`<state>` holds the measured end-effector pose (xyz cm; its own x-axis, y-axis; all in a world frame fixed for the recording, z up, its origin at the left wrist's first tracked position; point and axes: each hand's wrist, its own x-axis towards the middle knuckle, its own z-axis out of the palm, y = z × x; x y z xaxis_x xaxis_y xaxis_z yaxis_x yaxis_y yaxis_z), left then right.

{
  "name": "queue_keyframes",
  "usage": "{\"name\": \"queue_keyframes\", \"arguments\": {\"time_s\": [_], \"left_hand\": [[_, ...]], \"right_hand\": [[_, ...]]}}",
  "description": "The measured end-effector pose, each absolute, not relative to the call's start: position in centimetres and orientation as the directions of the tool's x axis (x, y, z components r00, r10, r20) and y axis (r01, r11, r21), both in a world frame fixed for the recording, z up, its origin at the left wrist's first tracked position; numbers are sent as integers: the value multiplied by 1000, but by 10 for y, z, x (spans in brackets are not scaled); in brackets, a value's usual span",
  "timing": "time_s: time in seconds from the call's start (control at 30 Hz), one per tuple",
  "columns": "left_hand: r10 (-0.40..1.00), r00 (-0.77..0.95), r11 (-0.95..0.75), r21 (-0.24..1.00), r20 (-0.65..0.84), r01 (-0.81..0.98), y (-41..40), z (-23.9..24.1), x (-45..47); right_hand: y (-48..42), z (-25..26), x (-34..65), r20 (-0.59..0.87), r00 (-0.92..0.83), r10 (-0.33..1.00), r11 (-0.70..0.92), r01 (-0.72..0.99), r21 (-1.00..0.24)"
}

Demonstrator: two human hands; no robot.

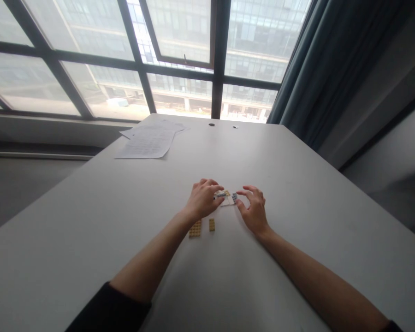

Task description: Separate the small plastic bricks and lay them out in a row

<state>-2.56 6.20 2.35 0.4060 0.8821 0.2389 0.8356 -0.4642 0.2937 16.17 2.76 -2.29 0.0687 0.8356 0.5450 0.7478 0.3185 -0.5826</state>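
White table (256, 159) before large windows (180, 90). Left hand (204, 199) curls, thumb and forefinger parted around a small grey piece (221, 195); I cannot tell if it grips. Right hand (252, 207), half open, has its fingertips by a grey studded brick (234, 197), contact unclear. Tan bricks (212, 225) lie nearer the viewer.

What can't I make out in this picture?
In the head view:
Large tan brick: far part hidden by the left hand, near the wrist.
Papers: print too small and blurred.
Grey brick: too small to tell whether the right hand touches it.
Right sleeve: cut off by the edge.
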Motion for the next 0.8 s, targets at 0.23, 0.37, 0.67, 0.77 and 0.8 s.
{"name": "queue_keyframes", "arguments": {"time_s": [0.23, 0.37, 0.67, 0.77, 0.8], "left_hand": [[901, 392, -425, 195, 185, 884, 84, 19, 10], [923, 357, -378, 157, 147, 912, 88, 18, 14], [916, 379, -395, 127, 130, 910, 91, 23, 18], [911, 394, -409, 136, 125, 902, 91, 24, 18], [909, 397, -413, 142, 125, 900, 91, 23, 18]], "right_hand": [[29, -20, 162, 539, 119, 834, 313, 702, -640], [28, -19, 162, 544, 131, 829, 315, 694, -647], [29, -21, 163, 541, 147, 828, 311, 682, -662], [29, -21, 163, 542, 149, 827, 311, 682, -662], [29, -21, 163, 541, 148, 828, 311, 683, -661]]}}
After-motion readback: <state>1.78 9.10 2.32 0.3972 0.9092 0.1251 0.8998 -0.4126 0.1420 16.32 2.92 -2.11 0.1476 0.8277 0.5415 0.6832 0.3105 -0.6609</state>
